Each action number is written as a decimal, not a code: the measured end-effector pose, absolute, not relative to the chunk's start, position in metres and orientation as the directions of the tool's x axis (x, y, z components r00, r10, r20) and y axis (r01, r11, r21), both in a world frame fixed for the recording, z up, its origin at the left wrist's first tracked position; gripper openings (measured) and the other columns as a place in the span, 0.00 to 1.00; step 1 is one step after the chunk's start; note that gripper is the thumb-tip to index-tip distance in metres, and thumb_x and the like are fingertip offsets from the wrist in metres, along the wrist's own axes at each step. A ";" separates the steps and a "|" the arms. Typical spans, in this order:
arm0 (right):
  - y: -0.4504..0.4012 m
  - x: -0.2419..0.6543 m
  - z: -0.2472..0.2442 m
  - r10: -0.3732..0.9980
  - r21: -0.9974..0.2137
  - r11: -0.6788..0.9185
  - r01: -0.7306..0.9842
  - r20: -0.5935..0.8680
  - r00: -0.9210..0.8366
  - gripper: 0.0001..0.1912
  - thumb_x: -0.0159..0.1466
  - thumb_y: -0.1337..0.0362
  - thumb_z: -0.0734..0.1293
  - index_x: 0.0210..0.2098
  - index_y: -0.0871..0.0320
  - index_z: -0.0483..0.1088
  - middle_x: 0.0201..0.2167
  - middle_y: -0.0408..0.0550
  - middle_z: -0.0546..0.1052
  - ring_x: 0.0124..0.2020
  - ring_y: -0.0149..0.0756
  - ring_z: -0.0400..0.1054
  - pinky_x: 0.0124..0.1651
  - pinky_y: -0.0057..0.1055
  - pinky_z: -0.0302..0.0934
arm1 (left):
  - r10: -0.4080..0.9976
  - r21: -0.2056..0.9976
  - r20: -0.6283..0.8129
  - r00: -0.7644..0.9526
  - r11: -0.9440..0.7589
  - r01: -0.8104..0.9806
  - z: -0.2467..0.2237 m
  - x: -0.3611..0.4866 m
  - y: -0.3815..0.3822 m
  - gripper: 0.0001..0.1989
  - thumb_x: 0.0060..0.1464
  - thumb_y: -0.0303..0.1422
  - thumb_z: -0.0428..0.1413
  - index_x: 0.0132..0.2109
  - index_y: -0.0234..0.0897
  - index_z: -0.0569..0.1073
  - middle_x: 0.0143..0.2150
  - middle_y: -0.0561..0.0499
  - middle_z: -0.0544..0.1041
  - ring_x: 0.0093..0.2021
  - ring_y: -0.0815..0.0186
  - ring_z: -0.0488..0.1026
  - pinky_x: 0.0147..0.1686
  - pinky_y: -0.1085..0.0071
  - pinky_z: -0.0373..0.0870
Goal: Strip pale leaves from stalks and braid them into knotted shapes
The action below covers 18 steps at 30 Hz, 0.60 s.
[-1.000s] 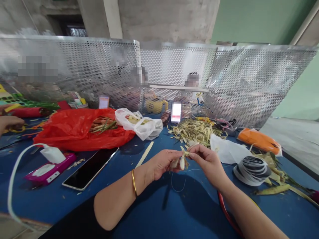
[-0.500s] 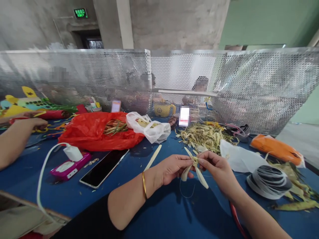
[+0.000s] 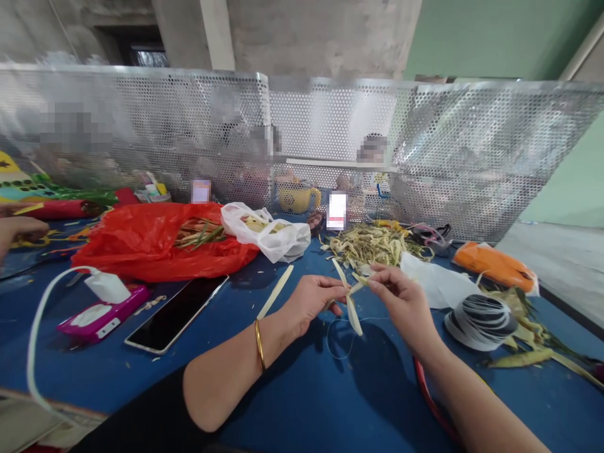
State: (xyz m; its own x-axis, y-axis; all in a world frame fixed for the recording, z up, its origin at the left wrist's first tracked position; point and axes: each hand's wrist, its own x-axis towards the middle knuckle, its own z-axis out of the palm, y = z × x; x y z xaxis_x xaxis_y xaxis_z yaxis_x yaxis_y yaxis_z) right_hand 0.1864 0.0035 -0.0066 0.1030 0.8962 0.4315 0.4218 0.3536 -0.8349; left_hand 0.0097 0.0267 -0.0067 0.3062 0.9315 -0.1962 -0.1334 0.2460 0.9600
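Pale dried husk strips (image 3: 353,314) cross each other in front of me, above the blue table. My left hand (image 3: 315,301) pinches them near where they cross. With thumb and forefinger, my right hand (image 3: 395,290) grips one end of a strip that points to the right. A thin clear thread (image 3: 340,357) hangs in a loop below the strips. Behind my left wrist, a single loose husk strip (image 3: 276,290) lies on the table. The pile of dried husk pieces (image 3: 370,244) is just beyond both hands.
To the left are a dark phone (image 3: 177,314), a purple power strip (image 3: 106,318) and a red plastic bag (image 3: 141,251). A thread spool (image 3: 479,322) and an orange packet (image 3: 493,264) lie right. Perforated metal dividers (image 3: 330,126) stand behind. Another person's hand (image 3: 21,234) is far left.
My right hand has drawn slightly away from my left, pulling a strip end out to the right. The strips have turned between my fingers. The whole view has shifted to the right.
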 end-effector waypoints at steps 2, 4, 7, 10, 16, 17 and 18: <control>0.002 0.189 -0.002 0.810 -0.703 0.453 0.549 0.581 0.076 0.10 0.61 0.56 0.67 0.27 0.55 0.71 0.47 0.53 0.73 0.53 0.46 0.65 0.52 0.42 0.60 | 0.935 0.969 -0.175 0.307 0.219 -0.114 -0.008 0.009 0.027 0.05 0.45 0.29 0.64 0.29 0.31 0.80 0.27 0.48 0.78 0.18 0.74 0.68 0.24 0.74 0.67; 0.000 0.191 0.001 0.785 -0.602 0.509 0.616 0.618 -0.045 0.08 0.62 0.59 0.66 0.28 0.54 0.71 0.51 0.53 0.71 0.55 0.47 0.64 0.55 0.45 0.58 | 0.932 0.976 -0.159 0.326 0.198 -0.090 -0.009 0.010 0.026 0.05 0.47 0.30 0.63 0.30 0.30 0.80 0.27 0.48 0.78 0.18 0.73 0.69 0.24 0.73 0.68; -0.001 0.189 0.000 0.805 -0.525 0.542 0.656 0.549 -0.225 0.07 0.62 0.61 0.67 0.27 0.54 0.72 0.53 0.52 0.71 0.55 0.49 0.64 0.55 0.48 0.58 | 0.924 0.984 -0.137 0.357 0.167 -0.054 -0.009 0.010 0.024 0.06 0.51 0.30 0.60 0.31 0.30 0.80 0.27 0.48 0.78 0.19 0.72 0.71 0.25 0.73 0.69; 0.000 0.187 -0.005 0.834 -0.515 0.516 0.685 0.486 -0.262 0.07 0.60 0.63 0.68 0.26 0.54 0.72 0.53 0.52 0.72 0.56 0.49 0.64 0.55 0.49 0.57 | 0.915 0.991 -0.118 0.385 0.135 -0.016 -0.009 0.011 0.023 0.07 0.52 0.30 0.58 0.31 0.30 0.80 0.28 0.48 0.78 0.19 0.72 0.71 0.25 0.74 0.69; 0.002 0.186 -0.009 0.908 -0.676 0.400 0.619 0.383 -0.169 0.05 0.56 0.64 0.69 0.24 0.54 0.71 0.50 0.51 0.74 0.56 0.48 0.64 0.58 0.48 0.54 | 0.900 0.993 -0.110 0.421 0.116 0.010 -0.006 0.010 0.022 0.07 0.50 0.30 0.60 0.30 0.30 0.80 0.26 0.49 0.77 0.19 0.73 0.71 0.24 0.75 0.69; 0.002 0.186 -0.009 0.922 -0.711 0.373 0.596 0.355 -0.154 0.05 0.56 0.63 0.69 0.24 0.54 0.71 0.50 0.52 0.75 0.56 0.48 0.65 0.59 0.47 0.54 | 0.901 0.993 -0.110 0.421 0.116 0.012 -0.006 0.010 0.021 0.07 0.50 0.31 0.60 0.30 0.30 0.80 0.26 0.49 0.77 0.20 0.72 0.71 0.24 0.75 0.69; 0.002 0.186 -0.009 0.935 -0.742 0.346 0.574 0.326 -0.142 0.06 0.56 0.63 0.69 0.24 0.55 0.71 0.50 0.52 0.75 0.56 0.47 0.65 0.58 0.47 0.54 | 0.901 0.993 -0.113 0.418 0.119 0.014 -0.006 0.010 0.021 0.06 0.49 0.31 0.61 0.30 0.30 0.80 0.26 0.49 0.77 0.20 0.72 0.71 0.24 0.75 0.69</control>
State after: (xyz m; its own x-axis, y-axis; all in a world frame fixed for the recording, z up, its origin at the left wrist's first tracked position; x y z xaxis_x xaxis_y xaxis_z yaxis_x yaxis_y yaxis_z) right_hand 0.1857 0.0018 -0.0093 -0.1421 0.9346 0.3260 0.5738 0.3461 -0.7423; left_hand 0.0099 0.0214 -0.0056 0.4180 0.9013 -0.1134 0.0137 0.1186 0.9928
